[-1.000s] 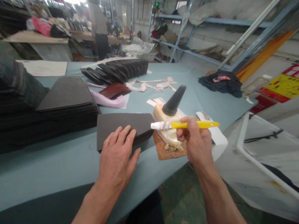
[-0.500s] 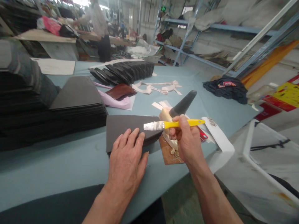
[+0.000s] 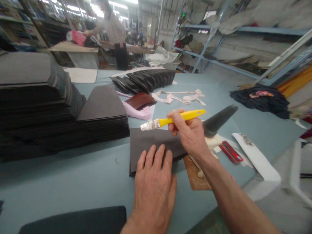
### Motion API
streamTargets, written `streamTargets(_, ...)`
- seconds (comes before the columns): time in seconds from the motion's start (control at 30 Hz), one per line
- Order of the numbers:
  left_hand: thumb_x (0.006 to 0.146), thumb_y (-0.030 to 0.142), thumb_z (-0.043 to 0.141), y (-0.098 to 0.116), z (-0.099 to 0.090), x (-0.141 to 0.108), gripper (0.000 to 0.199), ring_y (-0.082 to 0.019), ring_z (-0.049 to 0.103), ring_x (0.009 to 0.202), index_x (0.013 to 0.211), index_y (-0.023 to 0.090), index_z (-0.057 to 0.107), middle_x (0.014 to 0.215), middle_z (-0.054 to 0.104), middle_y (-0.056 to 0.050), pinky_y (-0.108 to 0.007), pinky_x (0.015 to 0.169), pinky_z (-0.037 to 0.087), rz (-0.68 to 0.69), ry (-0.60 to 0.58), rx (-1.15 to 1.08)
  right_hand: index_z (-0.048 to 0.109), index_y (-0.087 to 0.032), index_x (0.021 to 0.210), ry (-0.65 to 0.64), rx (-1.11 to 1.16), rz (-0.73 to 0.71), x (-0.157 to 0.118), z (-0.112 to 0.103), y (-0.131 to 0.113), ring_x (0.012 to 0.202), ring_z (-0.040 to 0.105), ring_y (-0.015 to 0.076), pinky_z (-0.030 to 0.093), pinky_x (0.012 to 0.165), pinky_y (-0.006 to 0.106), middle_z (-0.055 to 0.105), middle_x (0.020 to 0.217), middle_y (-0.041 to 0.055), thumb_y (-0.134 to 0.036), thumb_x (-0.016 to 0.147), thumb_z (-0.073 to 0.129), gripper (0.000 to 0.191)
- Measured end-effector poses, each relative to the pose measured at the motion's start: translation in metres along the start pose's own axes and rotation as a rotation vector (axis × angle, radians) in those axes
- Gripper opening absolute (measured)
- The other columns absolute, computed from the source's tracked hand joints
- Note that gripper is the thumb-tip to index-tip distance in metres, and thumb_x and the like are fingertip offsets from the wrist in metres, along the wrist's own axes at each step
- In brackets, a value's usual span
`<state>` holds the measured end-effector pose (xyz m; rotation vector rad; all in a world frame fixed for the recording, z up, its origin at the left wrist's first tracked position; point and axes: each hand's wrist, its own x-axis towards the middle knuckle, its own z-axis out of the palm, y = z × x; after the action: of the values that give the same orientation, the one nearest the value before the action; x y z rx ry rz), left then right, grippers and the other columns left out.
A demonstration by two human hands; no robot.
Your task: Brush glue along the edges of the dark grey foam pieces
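My right hand (image 3: pixel 188 131) is closed round the yellow handle of a paintbrush (image 3: pixel 168 120). White paste coats its bristles, which point left over the far edge of a small stack of dark grey sheets (image 3: pixel 146 143). On the near side of that stack rests my left hand (image 3: pixel 153 175), palm down with fingers stretched out. Partly hidden behind my right hand and wrist are a dark, tapered object (image 3: pixel 219 121), a pale block beneath it and a brown board (image 3: pixel 196 174) with dried residue.
Tall stacks of dark sheets (image 3: pixel 104 109) stand at left. Fanned dark pieces (image 3: pixel 146 79), a red-brown piece (image 3: pixel 140 100) and pale strips (image 3: pixel 175 97) lie farther back. A red case (image 3: pixel 231 152) and white strip (image 3: pixel 255 156) are at right. A person (image 3: pixel 117 32) stands in the background.
The view has swung left, so things on the table appear farther right. My right hand has carried the brush left and away from me across the stack. My left hand stays on the sheets.
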<state>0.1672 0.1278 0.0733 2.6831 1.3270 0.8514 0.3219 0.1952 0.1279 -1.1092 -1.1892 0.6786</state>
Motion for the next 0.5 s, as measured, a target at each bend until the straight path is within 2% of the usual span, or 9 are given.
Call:
streamTargets(0.17,0.088,0.034,0.078,0.002,0.001,-0.002,0.053,-0.033,0.065,0.138,0.138,0.021,0.068,0.149,0.070,-0.006,-0.056,0.116,0.057,-0.016,0.015,-0.009,0.070,-0.020,0.089,-0.087,-0.049,0.021,0.014,0.017,0.003,0.050,0.050,0.0067,0.038,0.046,0.022,0.060,0.061,-0.0057,-0.079,0.085,0.075,0.060)
streamTargets(0.5,0.088,0.036,0.077,0.002,0.002,-0.001,0.052,-0.032,0.065,0.138,0.137,0.020,0.069,0.149,0.070,-0.007,-0.054,0.113,0.059,-0.021,0.023,-0.008,0.067,-0.020,0.080,-0.127,-0.081,0.043,0.025,0.033,0.013,0.051,0.045,0.0068,0.032,0.045,0.023,0.057,0.061,-0.0048,-0.081,0.085,0.073,0.062)
